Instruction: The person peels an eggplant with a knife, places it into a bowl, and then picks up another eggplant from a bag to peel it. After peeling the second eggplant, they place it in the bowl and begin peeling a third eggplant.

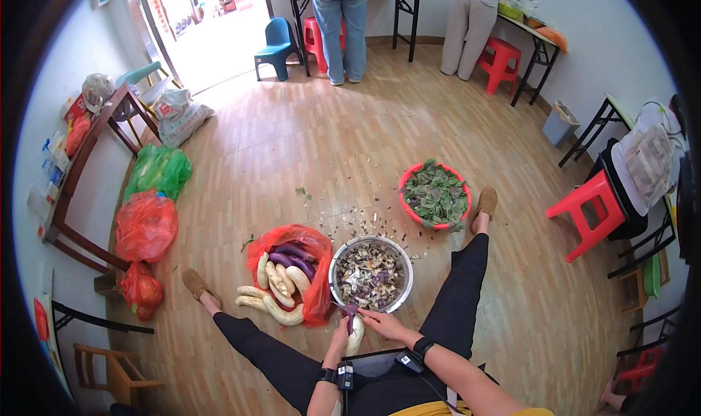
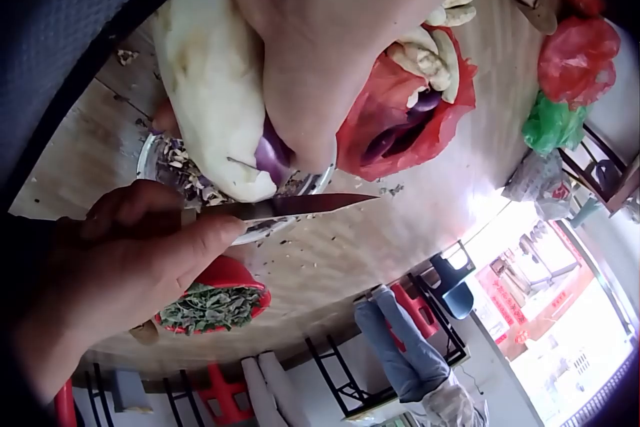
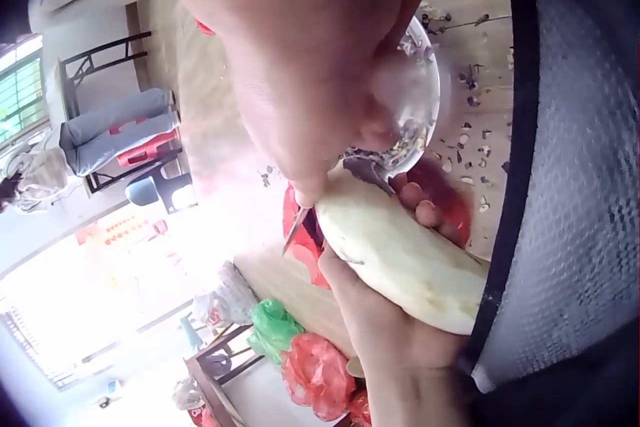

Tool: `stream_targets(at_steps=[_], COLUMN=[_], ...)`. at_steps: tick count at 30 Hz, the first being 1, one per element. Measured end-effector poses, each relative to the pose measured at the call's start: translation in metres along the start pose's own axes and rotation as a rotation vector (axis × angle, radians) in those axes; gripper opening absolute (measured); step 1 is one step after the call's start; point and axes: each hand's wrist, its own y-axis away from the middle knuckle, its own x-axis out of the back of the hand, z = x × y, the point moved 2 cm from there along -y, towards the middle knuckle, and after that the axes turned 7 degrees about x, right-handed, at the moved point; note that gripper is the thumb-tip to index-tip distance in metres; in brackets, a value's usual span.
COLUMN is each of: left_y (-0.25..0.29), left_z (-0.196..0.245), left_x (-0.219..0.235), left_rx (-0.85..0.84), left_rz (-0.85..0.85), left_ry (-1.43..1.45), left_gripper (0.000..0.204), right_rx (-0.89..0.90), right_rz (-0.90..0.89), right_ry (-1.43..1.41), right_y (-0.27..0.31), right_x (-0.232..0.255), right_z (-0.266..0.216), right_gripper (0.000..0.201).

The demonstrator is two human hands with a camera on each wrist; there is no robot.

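My left hand [image 1: 339,337] grips a mostly peeled eggplant [image 2: 205,77], pale with a strip of purple skin near its end. In the left wrist view my right hand [image 2: 130,267] holds a knife [image 2: 315,204] by its handle, the blade lying across the eggplant's end. Just beyond both hands stands a metal bowl [image 1: 410,274] full of purple and white peelings. To its left, a red plastic bag [image 1: 319,288] lies open, with purple eggplants [image 1: 296,263] inside and peeled eggplants [image 1: 283,314] in and beside it.
A red basin of green leaves [image 1: 436,193] sits near the right foot. Scraps are scattered around the bowl. Green [image 1: 158,171] and red bags [image 1: 146,226] line the left wall by a wooden table. Two people stand at tables at the back, near red stools [image 1: 499,62].
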Motion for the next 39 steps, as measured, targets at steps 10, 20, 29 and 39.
stream_targets(at_steps=[10, 20, 29, 39], left_y=[0.019, -0.008, 0.003, -0.008], left_z=[0.012, -0.004, 0.003, -0.002], left_x=[-0.009, 0.005, -0.002, 0.002], left_rx=[-0.03, -0.018, -0.024, -0.04], left_rz=[0.013, 0.069, 0.028, 0.059], left_ry=[-0.09, -0.103, -0.059, -0.086], left_gripper=[0.049, 0.055, 0.054, 0.053], right_rx=[-0.133, -0.268, -0.333, -0.283], right_rz=[-0.044, -0.101, -0.186, -0.121], right_ry=[0.13, -0.131, 0.134, 0.058], right_y=[0.0, -0.002, -0.007, -0.004], right_x=[0.003, 0.002, 0.012, 0.011], right_z=[-0.005, -0.01, -0.023, -0.02], right_gripper=[0.034, 0.037, 0.038, 0.038])
